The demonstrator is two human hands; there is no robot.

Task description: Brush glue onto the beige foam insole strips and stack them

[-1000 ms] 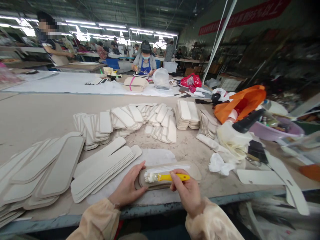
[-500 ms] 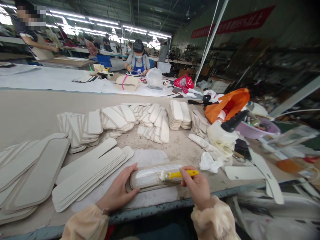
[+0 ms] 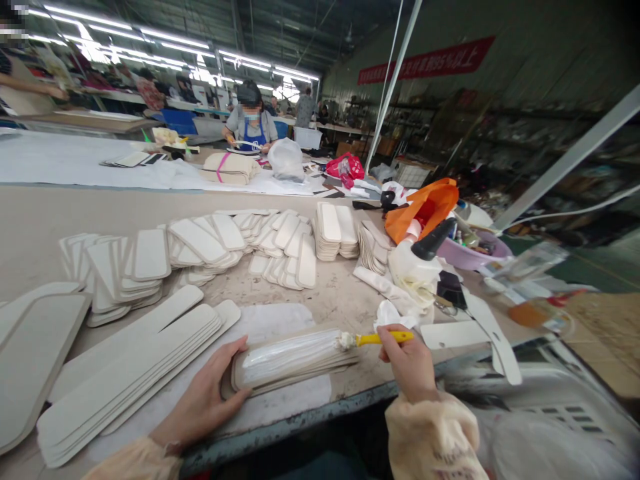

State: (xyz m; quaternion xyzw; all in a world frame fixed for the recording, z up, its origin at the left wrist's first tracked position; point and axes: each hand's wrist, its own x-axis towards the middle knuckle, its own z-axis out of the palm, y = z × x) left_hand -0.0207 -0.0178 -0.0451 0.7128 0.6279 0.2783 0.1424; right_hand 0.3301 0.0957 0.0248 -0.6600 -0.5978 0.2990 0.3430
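Observation:
My right hand [image 3: 406, 359] grips the yellow handle of a brush [image 3: 383, 339]. The bristles, clotted with white paste, rest near the right end of the top panel. That rounded beige panel [image 3: 290, 358] lies on a short stack of similar pieces, and streaky wet white glue covers most of its face. At the stack's left end my left hand [image 3: 213, 390] curves round the edge, thumb at the near side and fingers at the far side, holding it. White paper [image 3: 313, 395] lies under the stack.
Long pale panels [image 3: 135, 373] lie to the left, with piles of shorter ones [image 3: 197, 243] behind. On the right are a white bottle [image 3: 411, 263], an orange bag [image 3: 425, 210], a purple basin [image 3: 473, 253] and loose white strips [image 3: 455, 335]. A co-worker [image 3: 250, 123] sits across the table.
The brush has slid right along the panel toward its right end, leaving white streaks behind it. My left hand keeps its hold on the stack. The whole view has shifted to the right.

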